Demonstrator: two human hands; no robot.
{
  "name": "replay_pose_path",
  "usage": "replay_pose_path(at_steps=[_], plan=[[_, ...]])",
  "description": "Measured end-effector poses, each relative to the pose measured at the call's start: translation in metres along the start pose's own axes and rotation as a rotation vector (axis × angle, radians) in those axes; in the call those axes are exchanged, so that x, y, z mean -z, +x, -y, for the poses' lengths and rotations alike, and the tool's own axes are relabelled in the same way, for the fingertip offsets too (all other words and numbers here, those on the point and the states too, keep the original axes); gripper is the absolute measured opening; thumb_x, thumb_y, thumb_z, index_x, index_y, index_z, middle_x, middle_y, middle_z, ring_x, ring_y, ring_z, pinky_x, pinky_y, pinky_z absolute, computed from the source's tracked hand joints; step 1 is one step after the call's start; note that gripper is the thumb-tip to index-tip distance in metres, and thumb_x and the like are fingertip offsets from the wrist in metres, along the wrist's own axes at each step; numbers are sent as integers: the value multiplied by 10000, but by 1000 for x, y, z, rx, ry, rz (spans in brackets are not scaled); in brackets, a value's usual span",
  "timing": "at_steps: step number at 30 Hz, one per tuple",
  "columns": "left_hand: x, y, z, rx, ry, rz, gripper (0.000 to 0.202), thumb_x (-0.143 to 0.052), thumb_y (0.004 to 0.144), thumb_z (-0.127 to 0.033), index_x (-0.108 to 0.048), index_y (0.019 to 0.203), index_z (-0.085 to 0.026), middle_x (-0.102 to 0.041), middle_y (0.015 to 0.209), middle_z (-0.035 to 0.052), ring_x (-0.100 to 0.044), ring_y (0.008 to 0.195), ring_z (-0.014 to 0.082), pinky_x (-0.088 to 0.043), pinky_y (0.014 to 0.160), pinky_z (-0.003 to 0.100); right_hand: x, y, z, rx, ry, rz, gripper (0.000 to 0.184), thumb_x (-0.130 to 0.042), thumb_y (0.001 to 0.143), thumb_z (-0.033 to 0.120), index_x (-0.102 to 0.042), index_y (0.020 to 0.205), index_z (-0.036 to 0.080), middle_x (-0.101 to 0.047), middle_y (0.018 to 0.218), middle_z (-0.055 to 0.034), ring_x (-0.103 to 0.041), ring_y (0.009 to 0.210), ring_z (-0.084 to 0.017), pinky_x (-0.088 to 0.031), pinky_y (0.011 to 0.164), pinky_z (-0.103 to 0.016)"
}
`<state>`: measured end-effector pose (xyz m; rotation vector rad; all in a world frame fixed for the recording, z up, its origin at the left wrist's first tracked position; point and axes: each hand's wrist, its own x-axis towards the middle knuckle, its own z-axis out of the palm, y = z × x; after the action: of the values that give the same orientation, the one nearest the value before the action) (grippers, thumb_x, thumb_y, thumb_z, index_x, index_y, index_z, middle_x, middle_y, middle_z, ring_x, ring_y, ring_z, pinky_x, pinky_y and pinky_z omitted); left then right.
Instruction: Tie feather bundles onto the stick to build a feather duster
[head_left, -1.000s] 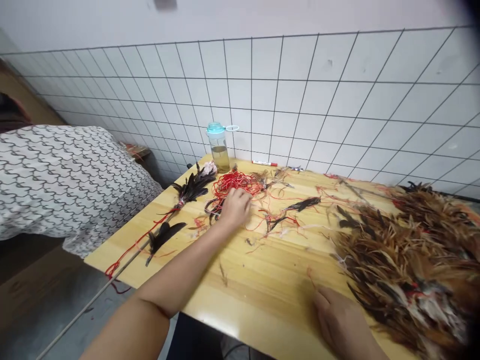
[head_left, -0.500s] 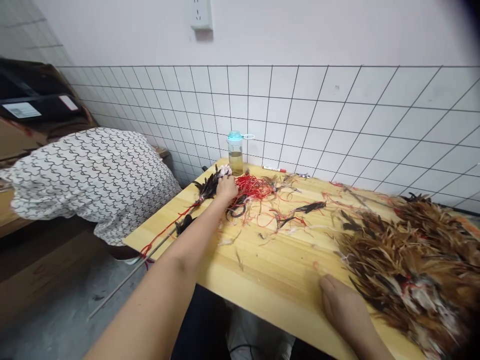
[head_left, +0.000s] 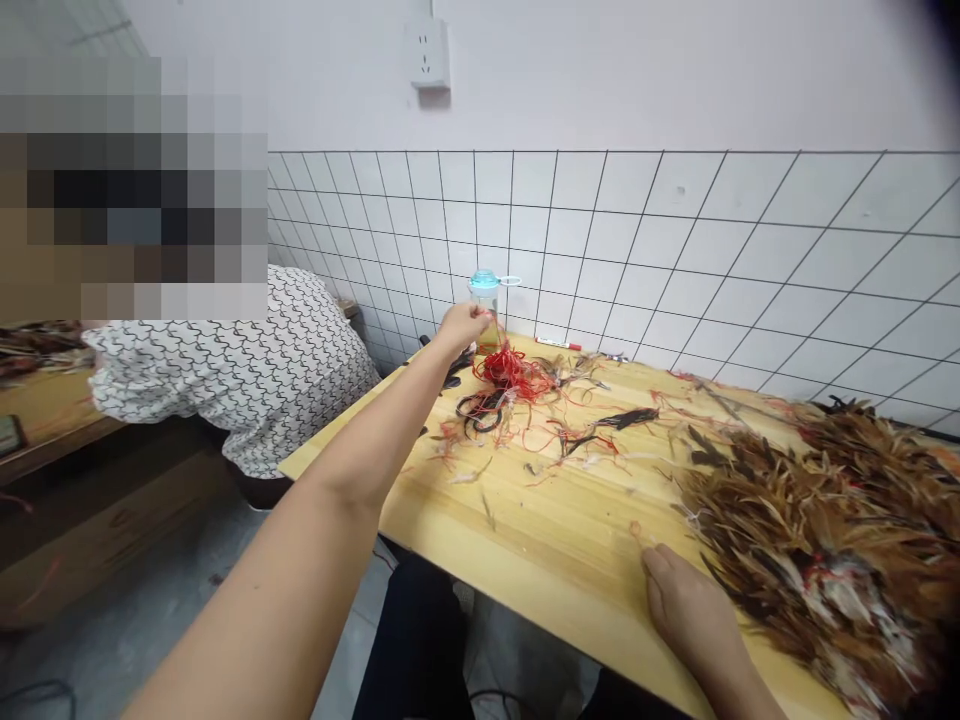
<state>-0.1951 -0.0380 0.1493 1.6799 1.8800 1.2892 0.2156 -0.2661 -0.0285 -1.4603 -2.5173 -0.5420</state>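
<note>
Seen from the head camera: markings on one red-and-white marker (head_left: 557,344) at the foot of the tiled wall (head_left: 675,240), too small to read. Counted around it: one wall socket (head_left: 428,55), one bottle (head_left: 484,281) with turquoise lid, one co-worker's patterned shirt (head_left: 300,370). With left hand (head_left: 459,328), pinching thin red strands (head_left: 501,330) narrowly, just above one red string tangle (head_left: 510,372) toward the back of the wooden table (head_left: 525,560). With right hand (head_left: 686,600), nearly closed, holding a fine reddish thread (head_left: 636,530) beside a brown feather pile (head_left: 817,540), too heaped to count.
</note>
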Motion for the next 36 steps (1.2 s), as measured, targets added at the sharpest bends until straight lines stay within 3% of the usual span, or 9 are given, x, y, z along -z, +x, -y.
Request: replay_pose_path(at_steps=[9, 13, 16, 18, 19, 22, 26, 30, 36], plan=[[28, -11, -29, -144, 105, 119, 195, -540, 803, -113, -723, 870, -127, -686, 777, 53, -628, 731, 157, -479, 764, 290, 4, 2, 6, -70, -4, 37, 152, -464, 881, 130, -552, 780, 202, -585, 685, -3, -607, 570, -154, -326, 517, -274], [36, -24, -32, -199, -76, 345, 249, -532, 878, -197, -680, 1068, -134, -699, 949, 77, -636, 732, 125, -510, 741, 285, 4, 2, 5, -82, -16, 40, 145, -470, 872, 132, -554, 776, 201, -587, 685, -6, -601, 567, -152, -316, 515, -280], [36, -21, -16, -223, -85, 357, 335, -508, 910, -265, -607, 1216, -170, -673, 1124, 98, -654, 837, 134, -513, 760, 280, 3, 1, 4, -85, -11, 47, 148, -467, 874, 132, -550, 773, 203, -582, 685, -5, -601, 567, -153, -313, 511, -282], [29, -16, 6, -138, 159, 203, 298, -502, 900, -241, -642, 1150, -159, -692, 1065, 98, -647, 861, 153, -497, 796, 287, 1, 1, 3, -90, -8, 46, 149, -461, 884, 144, -552, 783, 205, -585, 694, -5, -604, 574, -154, -320, 514, -282], [24, -15, 19, -91, 343, 200, 257, -530, 876, -227, -675, 1079, -166, -705, 1015, 83, -641, 889, 167, -481, 834, 289, 0, 0, 3, -92, -7, 48, 147, -459, 887, 150, -554, 789, 206, -588, 700, -5, -608, 581, -155, -326, 519, -281], [1, -19, 61, -34, 450, 292, 183, -703, 677, -127, -735, 853, -167, -717, 885, 73, -633, 917, 219, -453, 842, 278, -3, 0, 2, -97, -13, 54, 140, -461, 888, 164, -556, 796, 211, -591, 704, 0, -616, 590, -153, -341, 526, -278], [-29, -38, 101, -17, 454, 323, 284, -735, 638, -158, -745, 921, -184, -701, 952, 72, -622, 907, 226, -433, 808, 268, -6, -1, 1, -102, -16, 49, 143, -453, 887, 163, -572, 824, 213, -597, 712, 1, -626, 586, -155, -362, 530, -278], [-37, -42, 112, -4, 389, 268, 148, -668, 701, -159, -725, 837, -155, -676, 972, 88, -592, 886, 202, -419, 790, 267, -5, 0, 1, -101, -13, 58, 159, -439, 888, 157, -558, 799, 212, -594, 709, -2, -632, 593, -160, -372, 533, -280], [-5, -37, 95, 20, 182, 192, 166, -548, 820, -270, -654, 801, -143, -641, 766, 55, -556, 727, 159, -430, 697, 272, -6, 0, 1, -118, 22, 43, 216, -395, 915, 190, -547, 765, 218, -577, 676, -8, -632, 602, -164, -377, 544, -280]])
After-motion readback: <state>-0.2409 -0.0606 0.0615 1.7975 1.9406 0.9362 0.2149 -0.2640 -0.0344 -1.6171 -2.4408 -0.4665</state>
